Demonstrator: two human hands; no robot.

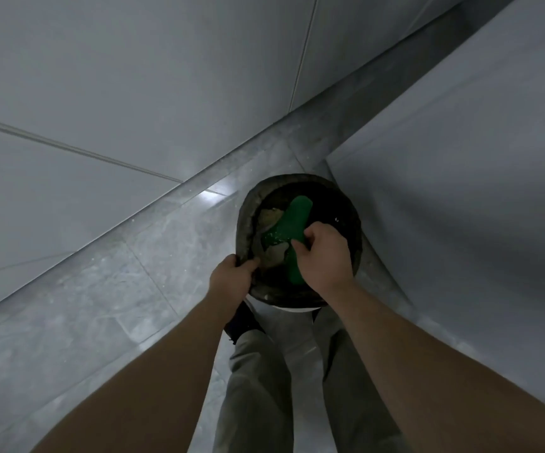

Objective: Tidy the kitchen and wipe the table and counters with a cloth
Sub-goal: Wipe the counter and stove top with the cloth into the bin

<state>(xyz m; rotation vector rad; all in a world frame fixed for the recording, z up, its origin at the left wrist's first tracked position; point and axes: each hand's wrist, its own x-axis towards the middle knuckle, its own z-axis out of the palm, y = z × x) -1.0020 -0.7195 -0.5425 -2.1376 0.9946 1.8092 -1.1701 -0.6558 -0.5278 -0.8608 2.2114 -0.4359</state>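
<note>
A round dark bin with a dull brownish-grey rim [247, 220] sits low in front of the person, over the grey marbled floor tiles [117, 305]. It is near the corner where the pale tiled wall [133, 76] meets the white flat-fronted cabinet [460, 158]; whether it rests on the floor or is lifted cannot be told. The left hand [231, 276] grips the bin's near-left rim, fingers curled over the edge. The right hand [325, 253] reaches in over the near-right side of the opening, its fingers and thumb closed round a flat glossy green piece [294, 217]. This piece lies slanted across the middle of the bin's mouth, one rounded end toward the far rim and another down by the near rim; whether it is cloth or plastic cannot be told. Crumpled tan scraps [274, 253] lie inside against the bin's left wall, touching the green piece. Below the bin show grey trouser legs [258, 371] and a dark shoe [243, 322] on the floor.
</note>
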